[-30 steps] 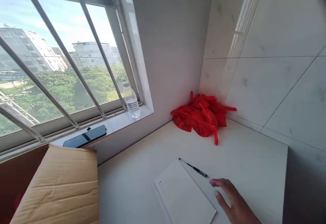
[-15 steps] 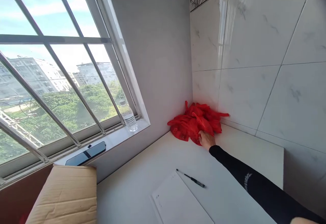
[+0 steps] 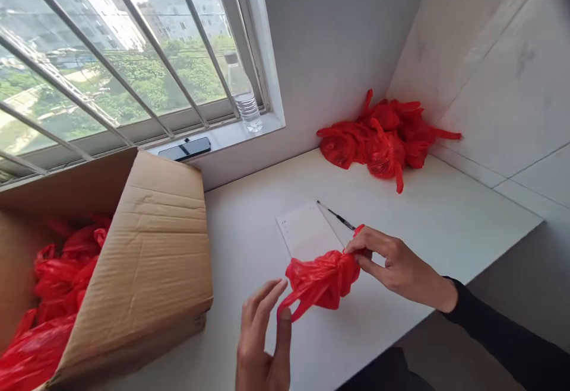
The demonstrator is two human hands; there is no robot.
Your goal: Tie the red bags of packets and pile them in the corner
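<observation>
A bunched red plastic bag (image 3: 323, 278) hangs above the white table, in front of me. My right hand (image 3: 392, 263) pinches its right end between thumb and fingers. On the other side my left hand (image 3: 265, 331) has its fingers and thumb spread apart. The loop-shaped handle of the bag lies against the left thumb, with no firm grip visible. Just behind the bag are a white notepad (image 3: 307, 228) and a black pen (image 3: 335, 214), whose near end is partly hidden by the bag and right hand.
A pile of red plastic bags (image 3: 383, 133) lies in the back corner. To the left stands an open cardboard box (image 3: 164, 248) with more red bags (image 3: 66, 272) inside. A water bottle (image 3: 243, 97) and a phone (image 3: 184, 149) rest on the windowsill (image 3: 267, 124).
My right hand has come back from the corner pile and now holds a red bag near me. My left hand has entered view. The camera has tilted down and left, showing the box's inside.
</observation>
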